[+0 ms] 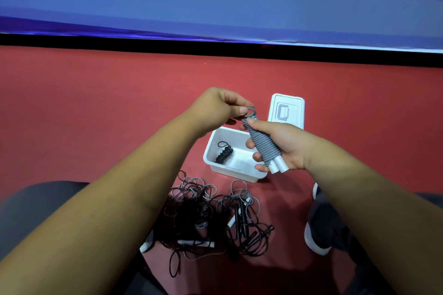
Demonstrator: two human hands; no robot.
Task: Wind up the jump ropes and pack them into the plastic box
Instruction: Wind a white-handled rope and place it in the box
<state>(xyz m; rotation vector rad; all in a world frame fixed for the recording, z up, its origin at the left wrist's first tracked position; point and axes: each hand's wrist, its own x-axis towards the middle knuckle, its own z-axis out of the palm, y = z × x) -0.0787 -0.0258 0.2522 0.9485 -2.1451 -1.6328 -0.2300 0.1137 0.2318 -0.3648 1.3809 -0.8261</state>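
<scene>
My right hand (282, 146) grips a grey jump rope (262, 145) wound tightly round its two white handles, held above the white plastic box (217, 165). At the bundle's top, my left hand (220, 105) pinches the loose grey end loop. Inside the box lies one wound black jump rope (224, 154). On the red floor in front of the box sits a tangled pile of black and grey jump ropes (211, 215) with white and black handles.
The box's white lid (286, 111) lies on the floor just behind the box. My knees and shoes (316, 237) frame the rope pile on both sides. A black strip and a blue banner run along the far edge of the red floor.
</scene>
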